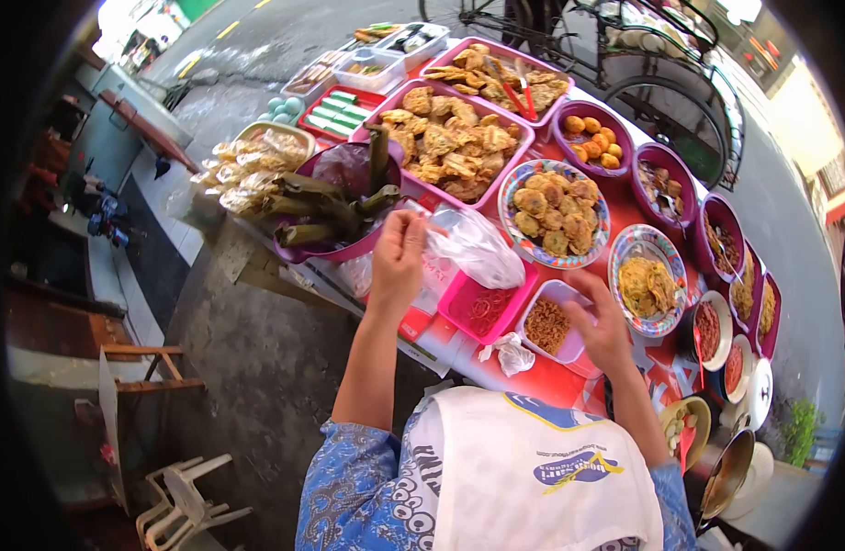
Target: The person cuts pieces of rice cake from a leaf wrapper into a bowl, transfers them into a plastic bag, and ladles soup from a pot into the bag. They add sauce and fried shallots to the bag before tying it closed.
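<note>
My left hand [399, 253] is raised over the table's near edge, its fingers pinched together at the edge of a clear plastic bag [482, 250]. The bag spreads to the right, above a bright pink square tub [453, 303] with red contents. My right hand [599, 321] is empty, thumb and fingers apart, over the right side of a pale pink tub [574, 351] of brown crispy bits [547, 325]. A crumpled white plastic piece [512, 354] lies in front of these tubs. Just behind the left hand, leaf-wrapped rolls [317, 207] fill a purple basin [372, 241].
Pink trays of fried food [445, 142] and a patterned plate of round fritters [553, 207] stand beyond my hands. Another patterned plate [645, 280] and purple bowls [666, 184] line the right. Pots and a pan [727, 473] are at near right, a white plastic chair [184, 500] at lower left.
</note>
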### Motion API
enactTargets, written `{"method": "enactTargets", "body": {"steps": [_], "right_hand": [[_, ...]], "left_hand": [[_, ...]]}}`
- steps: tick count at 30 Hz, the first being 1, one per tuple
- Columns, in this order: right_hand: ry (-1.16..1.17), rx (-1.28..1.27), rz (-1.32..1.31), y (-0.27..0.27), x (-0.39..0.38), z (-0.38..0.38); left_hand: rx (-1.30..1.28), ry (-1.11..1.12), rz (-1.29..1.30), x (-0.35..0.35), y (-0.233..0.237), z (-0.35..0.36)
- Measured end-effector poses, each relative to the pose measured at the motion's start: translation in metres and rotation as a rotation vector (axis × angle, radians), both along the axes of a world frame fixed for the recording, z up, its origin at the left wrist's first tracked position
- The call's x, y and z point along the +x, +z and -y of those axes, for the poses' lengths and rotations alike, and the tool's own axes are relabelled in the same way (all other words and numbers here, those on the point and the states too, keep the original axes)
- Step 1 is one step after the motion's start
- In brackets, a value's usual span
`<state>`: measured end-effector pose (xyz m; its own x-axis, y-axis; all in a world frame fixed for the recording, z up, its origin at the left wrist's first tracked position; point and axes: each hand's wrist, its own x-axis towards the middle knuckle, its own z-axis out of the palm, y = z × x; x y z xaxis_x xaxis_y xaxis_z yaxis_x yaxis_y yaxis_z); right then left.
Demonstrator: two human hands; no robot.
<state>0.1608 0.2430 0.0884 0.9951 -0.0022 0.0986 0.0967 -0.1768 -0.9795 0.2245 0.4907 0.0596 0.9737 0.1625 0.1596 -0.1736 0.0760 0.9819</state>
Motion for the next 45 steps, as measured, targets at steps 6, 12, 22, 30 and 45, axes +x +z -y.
{"method": "enactTargets", "body": {"steps": [6,12,22,30,45], "right_hand": [[0.085,0.267,-0.132,-0.009,0.021,0.002],[0.009,0.361,-0.235,-0.001,-0.015,0.046],[-0.226,0.814,-0.204,-0.035,-0.148,0.160],[-0.582,-0.448,0.171,-0.023,-0.188,0.177],[-0.197,1.094,-0.281,-0.039,-0.240,0.219]], "left_hand": [[-0.054,-0.259,-0.164,0.000,0.008,0.076],[-0.240,-0.535,-0.202,-0.023,0.014,0.141],[-0.447,-0.470,-0.379,-0.047,0.000,0.234],[-0.449,-0.801,-0.704,-0.085,-0.018,0.305],[-0.361,-1.270,-0.847,-0.174,-0.018,0.326]]}}
